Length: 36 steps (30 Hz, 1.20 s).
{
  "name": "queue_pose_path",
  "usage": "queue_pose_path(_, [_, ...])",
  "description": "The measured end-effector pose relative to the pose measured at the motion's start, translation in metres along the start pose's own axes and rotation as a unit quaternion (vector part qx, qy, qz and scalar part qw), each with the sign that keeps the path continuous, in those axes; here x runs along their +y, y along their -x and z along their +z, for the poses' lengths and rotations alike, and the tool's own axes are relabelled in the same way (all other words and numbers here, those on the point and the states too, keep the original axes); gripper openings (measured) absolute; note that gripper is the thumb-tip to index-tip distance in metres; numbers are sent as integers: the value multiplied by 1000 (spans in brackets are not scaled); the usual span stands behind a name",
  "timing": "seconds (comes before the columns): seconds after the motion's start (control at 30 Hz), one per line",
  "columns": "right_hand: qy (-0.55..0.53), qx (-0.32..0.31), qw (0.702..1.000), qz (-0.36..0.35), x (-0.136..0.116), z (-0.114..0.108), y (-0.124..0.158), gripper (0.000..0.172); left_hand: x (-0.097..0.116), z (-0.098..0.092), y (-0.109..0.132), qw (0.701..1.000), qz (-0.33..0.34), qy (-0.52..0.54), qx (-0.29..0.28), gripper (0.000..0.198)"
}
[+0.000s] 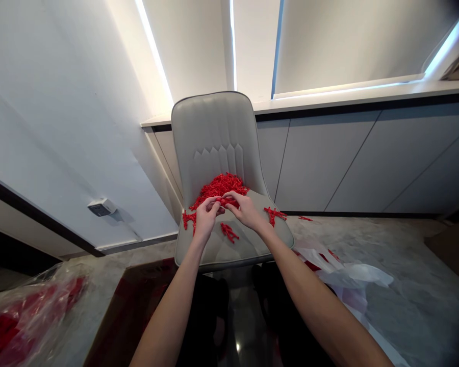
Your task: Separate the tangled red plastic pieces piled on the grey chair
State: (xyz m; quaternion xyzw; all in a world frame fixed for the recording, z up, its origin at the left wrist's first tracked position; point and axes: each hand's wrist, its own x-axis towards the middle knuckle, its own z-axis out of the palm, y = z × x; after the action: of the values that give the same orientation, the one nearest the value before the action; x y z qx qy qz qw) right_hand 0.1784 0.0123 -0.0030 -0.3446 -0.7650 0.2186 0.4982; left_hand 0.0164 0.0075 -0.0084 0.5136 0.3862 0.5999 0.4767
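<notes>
left hand (208,218) and right hand (245,210) both curled, fingertips gripping a small red plastic branching piece (225,202) between them; heap of red plastic pieces (219,186) at twelve o'clock from the hands, on a pale grey padded leatherette chair seat (240,250); loose red pieces (228,232) at six and three o'clock.

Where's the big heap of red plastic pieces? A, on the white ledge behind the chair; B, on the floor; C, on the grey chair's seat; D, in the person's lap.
C. The red plastic pieces are heaped at the back of the grey chair's seat, against its backrest.
</notes>
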Motion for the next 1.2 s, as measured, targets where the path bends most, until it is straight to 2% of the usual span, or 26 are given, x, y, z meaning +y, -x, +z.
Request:
queue_pose_path(0.17, [-18,3,1000,2,-1,-4,-1,18,0,-1,0,1000,-13,18,-5,36])
queue_pose_path(0.43, [35,-12,999,8,2,-3,-1,19,-3,1,0,999,-27,0,25,37])
queue_pose_path(0.83, [42,-17,999,19,12,1,1,27,-8,-1,-2,995,14,-93,25,31])
queue_pose_path(1.07, [19,-47,996,67,10,-2,2,17,-4,1,2,986,68,-149,9,22])
queue_pose_path(1.2, [7,-43,996,82,13,-4,2,14,0,0,3,980,86,-179,-13,22])
